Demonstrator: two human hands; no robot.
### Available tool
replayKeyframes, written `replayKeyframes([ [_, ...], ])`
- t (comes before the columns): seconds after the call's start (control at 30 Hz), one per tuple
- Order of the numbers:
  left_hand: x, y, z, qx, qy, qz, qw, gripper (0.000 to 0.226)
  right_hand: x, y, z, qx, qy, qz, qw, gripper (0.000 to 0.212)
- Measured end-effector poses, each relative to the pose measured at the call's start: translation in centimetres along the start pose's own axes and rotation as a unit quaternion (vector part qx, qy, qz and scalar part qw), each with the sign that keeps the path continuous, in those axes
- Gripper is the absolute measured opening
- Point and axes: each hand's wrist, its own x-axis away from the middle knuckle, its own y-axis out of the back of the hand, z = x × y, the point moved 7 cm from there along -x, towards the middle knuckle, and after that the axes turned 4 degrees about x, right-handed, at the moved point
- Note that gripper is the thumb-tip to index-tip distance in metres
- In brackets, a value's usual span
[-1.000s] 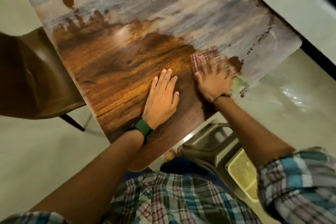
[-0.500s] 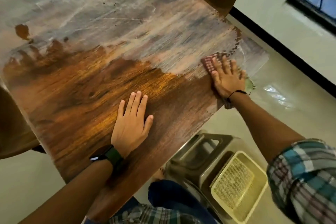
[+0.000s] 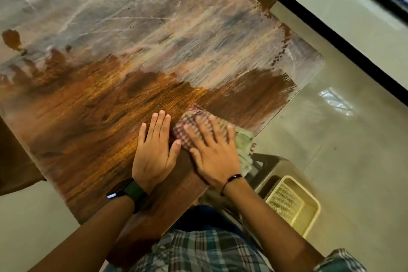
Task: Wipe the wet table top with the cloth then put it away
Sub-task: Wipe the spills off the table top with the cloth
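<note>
A: Where is the cloth (image 3: 194,126) now?

B: On the table (image 3: 92,117), near its front edge, under the right hand (image 3: 213,150). That hand lies flat with its fingers spread, pressing the cloth down. Half a second ago it was out by the table's right corner; it has since swept back toward the person, and the cloth came with it.

A: And the other hand?

B: The left hand (image 3: 154,150) is flat on the table just left of the cloth, fingers straight and close together, thumb almost touching the cloth's edge. It holds nothing. It has kept about the same spot on the table and seems to be bracing.

A: What did that stroke do?

B: A strip from the right corner back to the cloth now shows dark brown wood where a pale, wet film lay before. The film still covers the table beyond the cloth, all the way to the far edge.

A: So how far along?

B: I'd judge the wiping less than half done. Putting the cloth away hasn't begun; a basket (image 3: 291,203) sits below the table's front right edge, though whether it belongs there I cannot tell.
</note>
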Motion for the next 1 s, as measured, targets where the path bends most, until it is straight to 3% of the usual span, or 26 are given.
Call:
replayKeyframes([
  [0.17,-1.3,-0.6,-1.0,-0.068,-0.01,0.019,0.997,0.065,-3.1,1.5,-13.4,-0.017,-0.248,0.013,0.968,0.059],
  [0.33,-5.8,-1.3,-5.9,-0.012,-0.113,0.029,0.993,0.066,-5.7,2.9,-18.9,-0.08,-0.365,-0.011,0.927,0.052],
  [0.43,-7.9,-2.4,-8.6,-0.004,-0.162,0.044,0.986,0.069,-3.4,1.6,-14.5,-0.099,-0.381,-0.021,0.919,0.055],
  [0.53,-8.7,-3.3,-9.4,0.013,-0.173,0.049,0.984,0.07,0.5,0.1,-6.0,-0.097,-0.352,-0.047,0.93,0.058],
  [0.6,-8.7,-3.4,-9.5,0.016,-0.174,0.051,0.983,0.071,1.4,0.2,-4.0,-0.116,-0.348,-0.052,0.929,0.056],
  [0.7,-8.7,-3.6,-9.6,0.019,-0.178,0.074,0.981,0.073,-0.3,0.3,-8.5,-0.123,-0.364,-0.012,0.923,0.055],
  [1.0,-9.2,-4.3,-9.8,-0.06,-0.181,0.058,0.98,0.065,-9.0,4.0,-27.5,-0.162,-0.441,-0.006,0.883,0.052],
])
